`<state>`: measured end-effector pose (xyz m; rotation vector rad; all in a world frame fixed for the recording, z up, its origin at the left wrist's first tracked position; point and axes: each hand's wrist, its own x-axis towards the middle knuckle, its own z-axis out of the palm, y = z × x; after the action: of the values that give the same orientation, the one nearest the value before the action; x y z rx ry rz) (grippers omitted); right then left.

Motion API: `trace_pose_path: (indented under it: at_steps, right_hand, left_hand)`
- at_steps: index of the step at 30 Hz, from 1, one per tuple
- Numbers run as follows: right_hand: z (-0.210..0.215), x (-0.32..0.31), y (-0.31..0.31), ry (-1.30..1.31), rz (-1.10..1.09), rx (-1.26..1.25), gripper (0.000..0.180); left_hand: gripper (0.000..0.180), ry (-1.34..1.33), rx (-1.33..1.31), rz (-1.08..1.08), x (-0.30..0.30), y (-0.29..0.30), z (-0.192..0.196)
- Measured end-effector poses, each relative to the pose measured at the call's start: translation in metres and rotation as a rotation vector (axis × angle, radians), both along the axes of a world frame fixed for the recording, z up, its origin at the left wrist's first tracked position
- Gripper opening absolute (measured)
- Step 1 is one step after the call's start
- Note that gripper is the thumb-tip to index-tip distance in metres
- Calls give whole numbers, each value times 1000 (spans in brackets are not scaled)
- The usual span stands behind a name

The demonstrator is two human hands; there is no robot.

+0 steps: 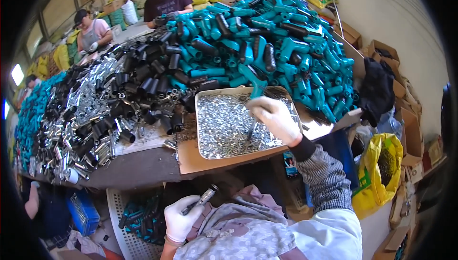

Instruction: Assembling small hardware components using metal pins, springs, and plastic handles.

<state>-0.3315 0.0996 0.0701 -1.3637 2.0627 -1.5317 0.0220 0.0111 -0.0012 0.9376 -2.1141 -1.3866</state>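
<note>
Teal handles (286,45) at twelve o'clock, black sleeves (148,83) beside them — silver screws (224,122), white-gloved right hand (276,119), yellow sack (381,169).

A single head-worn fisheye view looks steeply down from close above the workbench (143,167), facing forward across it; edges bend toward the rim.
</note>
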Motion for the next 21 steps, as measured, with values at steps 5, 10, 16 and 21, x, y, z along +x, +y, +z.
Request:
trace_pose_path:
  at_steps: [5, 10, 16, 21]
  right_hand:
    - [12, -59, -136, 582, 49, 119, 21]
    - [10, -83, -240, 989, -106, 365, 22]
    - [5, -97, -244, 1048, -43, 544, 19]
    - [49, -51, -176, 1007, -152, 147, 25]
  left_hand:
    - [24, 22, -60, -5, 9, -3, 2]
    - [23, 41, -18, 50, 15, -6, 5]
    - [23, 43, -29, 50, 19, -8, 10]
    - [23, 49, 54, 54, 18, -16, 2]
